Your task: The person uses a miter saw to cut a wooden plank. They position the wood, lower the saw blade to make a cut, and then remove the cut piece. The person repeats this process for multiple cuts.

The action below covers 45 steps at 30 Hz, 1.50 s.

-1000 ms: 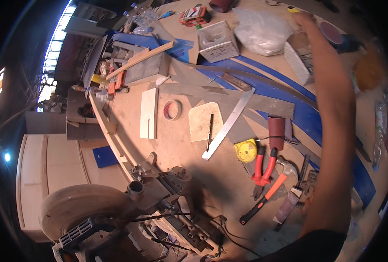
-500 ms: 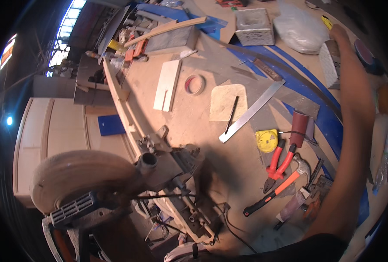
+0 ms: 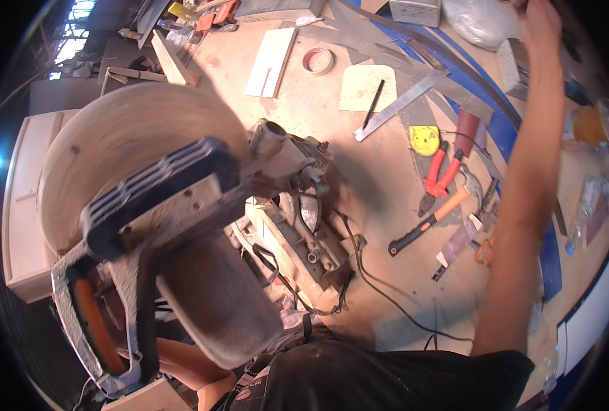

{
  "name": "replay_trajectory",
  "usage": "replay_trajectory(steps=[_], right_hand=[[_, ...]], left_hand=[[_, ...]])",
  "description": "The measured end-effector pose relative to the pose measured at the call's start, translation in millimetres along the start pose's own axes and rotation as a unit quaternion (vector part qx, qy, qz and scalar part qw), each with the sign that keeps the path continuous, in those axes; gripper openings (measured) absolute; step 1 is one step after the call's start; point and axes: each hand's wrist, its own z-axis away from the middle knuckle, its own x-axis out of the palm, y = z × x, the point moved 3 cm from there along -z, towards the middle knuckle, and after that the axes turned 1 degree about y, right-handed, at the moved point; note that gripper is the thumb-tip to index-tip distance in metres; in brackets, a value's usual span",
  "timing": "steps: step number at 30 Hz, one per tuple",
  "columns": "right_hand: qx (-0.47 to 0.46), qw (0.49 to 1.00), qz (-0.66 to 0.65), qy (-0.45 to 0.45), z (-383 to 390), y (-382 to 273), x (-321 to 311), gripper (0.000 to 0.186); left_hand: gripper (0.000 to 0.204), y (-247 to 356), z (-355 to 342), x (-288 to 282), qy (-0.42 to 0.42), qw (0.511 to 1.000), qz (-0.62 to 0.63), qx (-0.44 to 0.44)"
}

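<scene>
A crumpled, glossy bag (image 3: 481, 24) and rough grey block (image 3: 513, 68) lie near the right hand (image 3: 542, 20) at upper right, a dusty, round-disced saw (image 3: 171, 202) at left, each hand's grip unclear.

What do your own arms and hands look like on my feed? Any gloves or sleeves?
The right hand shows no glove, and the right forearm is bare, with no watch or band visible. A short black sleeve ends on the upper arm. The left hand can't be made out.
</scene>
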Motion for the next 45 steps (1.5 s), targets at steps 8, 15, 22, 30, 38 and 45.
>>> replay_trajectory(steps=[8, 15, 22, 30, 38, 45], right_hand=[[0.148, 0.947, 0.283, 0.021, 282, -140, -16, 0.026], [0.28, 0.946, 0.16, 0.033, 478, -228, -38, 0.053], [0.228, 0.966, 0.098, 0.077, 627, -337, 2, 0.12], [0.154, 0.969, -0.176, 0.077, 742, -364, 117, 0.147], [0.162, 0.976, 0.124, 0.078, 711, -371, 195, 0.091], [0.144, 0.989, -0.022, 0.003, 670, -375, 230, 0.064]], left_hand=[[0.037, -4, -44, 8, -0.137, 0.976, 0.17, -0.017], [0.043, 14, -96, 39, -0.395, 0.879, 0.268, 0.004], [0.026, 6, -93, 51, -0.493, 0.803, 0.334, 0.014], [0.008, -4, -94, 58, -0.568, 0.74, 0.358, -0.019], [0.022, 2, -112, 58, -0.518, 0.799, 0.273, 0.137], [0.026, -5, -104, 55, -0.473, 0.827, 0.276, 0.126]])
